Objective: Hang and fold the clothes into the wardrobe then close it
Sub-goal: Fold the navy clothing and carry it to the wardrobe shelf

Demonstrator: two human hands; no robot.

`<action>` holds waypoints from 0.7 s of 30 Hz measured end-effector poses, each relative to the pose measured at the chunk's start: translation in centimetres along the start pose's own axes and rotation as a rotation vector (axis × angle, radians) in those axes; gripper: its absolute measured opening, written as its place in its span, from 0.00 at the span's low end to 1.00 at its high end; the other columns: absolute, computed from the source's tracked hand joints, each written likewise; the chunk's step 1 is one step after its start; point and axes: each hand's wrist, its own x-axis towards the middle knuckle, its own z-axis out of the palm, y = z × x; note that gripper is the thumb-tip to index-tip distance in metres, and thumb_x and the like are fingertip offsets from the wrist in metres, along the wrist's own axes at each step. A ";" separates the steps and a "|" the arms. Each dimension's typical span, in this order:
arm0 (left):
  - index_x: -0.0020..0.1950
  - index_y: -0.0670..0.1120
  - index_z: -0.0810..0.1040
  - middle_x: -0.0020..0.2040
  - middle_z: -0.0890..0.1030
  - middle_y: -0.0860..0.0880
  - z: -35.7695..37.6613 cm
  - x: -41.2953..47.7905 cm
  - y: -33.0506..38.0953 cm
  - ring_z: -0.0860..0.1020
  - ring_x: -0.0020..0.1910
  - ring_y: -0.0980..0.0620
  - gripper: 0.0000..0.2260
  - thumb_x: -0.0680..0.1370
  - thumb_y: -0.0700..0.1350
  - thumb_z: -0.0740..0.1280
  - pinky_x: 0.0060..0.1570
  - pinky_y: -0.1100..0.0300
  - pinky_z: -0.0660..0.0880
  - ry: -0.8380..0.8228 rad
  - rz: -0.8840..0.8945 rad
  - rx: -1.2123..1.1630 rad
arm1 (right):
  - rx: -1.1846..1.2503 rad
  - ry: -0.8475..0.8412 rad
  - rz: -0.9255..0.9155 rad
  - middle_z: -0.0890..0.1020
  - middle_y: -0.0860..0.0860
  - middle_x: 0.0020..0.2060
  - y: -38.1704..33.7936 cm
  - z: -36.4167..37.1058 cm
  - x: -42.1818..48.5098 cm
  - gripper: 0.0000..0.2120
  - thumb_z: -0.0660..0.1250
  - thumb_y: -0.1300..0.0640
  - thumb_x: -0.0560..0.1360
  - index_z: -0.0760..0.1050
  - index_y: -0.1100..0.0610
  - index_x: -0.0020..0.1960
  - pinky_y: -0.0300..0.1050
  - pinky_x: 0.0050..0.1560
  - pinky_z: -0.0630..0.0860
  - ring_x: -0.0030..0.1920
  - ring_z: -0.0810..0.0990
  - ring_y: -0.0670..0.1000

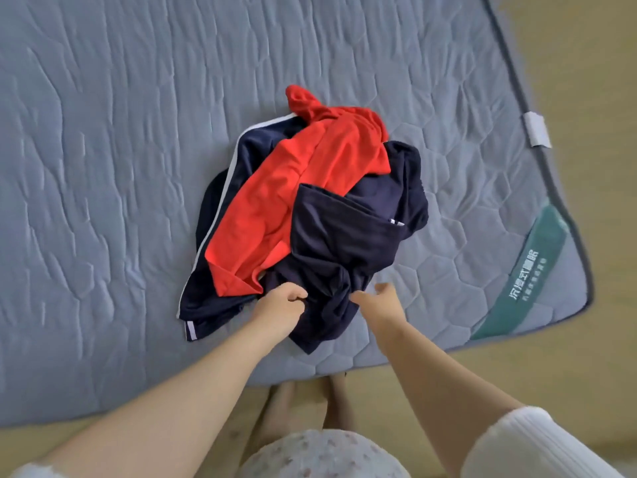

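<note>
Mattress (103, 167): grey, quilted, carrying the clothes at its centre. Clothes pile: navy garment (344, 243) over a red garment (296, 188), long axis running away from the person. Left hand (281, 303): fingers clenched on the navy fabric at the pile's near edge. Right hand (374, 300): fingers released, just beside the same edge, apparently touching nothing; wardrobe not visible.

Green corner label (532, 270) on the mattress (138, 167) — white Chinese characters, too blurred to read.
</note>
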 end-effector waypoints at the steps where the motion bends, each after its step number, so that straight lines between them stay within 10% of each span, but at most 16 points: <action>1: 0.64 0.55 0.70 0.70 0.67 0.50 0.9 0.8 -0.9 0.66 0.68 0.48 0.21 0.74 0.40 0.64 0.59 0.60 0.64 -0.054 0.039 0.098 | 0.049 -0.029 0.006 0.71 0.56 0.61 1.0 0.2 0.9 0.31 0.68 0.60 0.73 0.58 0.55 0.72 0.42 0.48 0.66 0.57 0.73 0.56; 3: 0.74 0.61 0.49 0.77 0.44 0.55 2.6 2.2 -2.4 0.48 0.75 0.47 0.40 0.70 0.46 0.69 0.68 0.53 0.56 -0.181 0.090 0.310 | 0.147 -0.054 -0.035 0.60 0.52 0.73 2.7 0.9 2.5 0.47 0.73 0.62 0.69 0.45 0.52 0.76 0.42 0.55 0.64 0.70 0.64 0.55; 6: 0.72 0.63 0.35 0.75 0.34 0.56 4.7 3.9 -4.0 0.38 0.75 0.45 0.49 0.68 0.55 0.70 0.71 0.42 0.48 -0.175 0.139 0.727 | 0.207 -0.083 -0.034 0.61 0.51 0.72 4.2 2.1 4.4 0.48 0.74 0.61 0.68 0.47 0.51 0.76 0.41 0.56 0.66 0.70 0.65 0.53; 10: 0.76 0.57 0.43 0.77 0.47 0.47 6.0 4.4 -5.7 0.46 0.75 0.43 0.37 0.76 0.46 0.64 0.71 0.44 0.51 0.061 0.282 1.046 | 0.226 -0.093 0.022 0.77 0.51 0.54 4.6 3.1 5.6 0.17 0.71 0.59 0.72 0.70 0.53 0.58 0.35 0.40 0.72 0.46 0.76 0.44; 13: 0.63 0.48 0.73 0.61 0.75 0.44 5.3 4.2 -5.9 0.71 0.66 0.45 0.18 0.74 0.37 0.62 0.67 0.48 0.61 0.333 0.515 0.818 | 0.282 -0.150 0.093 0.80 0.52 0.46 5.1 3.6 5.3 0.03 0.67 0.60 0.75 0.74 0.53 0.46 0.40 0.41 0.76 0.42 0.79 0.48; 21: 0.51 0.50 0.74 0.44 0.80 0.46 -3.1 -0.1 -1.8 0.75 0.43 0.46 0.15 0.70 0.34 0.60 0.38 0.55 0.69 0.086 0.271 0.162 | 0.374 -0.059 -0.078 0.77 0.47 0.41 -0.6 3.5 -1.5 0.07 0.61 0.62 0.75 0.71 0.50 0.44 0.40 0.41 0.73 0.42 0.75 0.45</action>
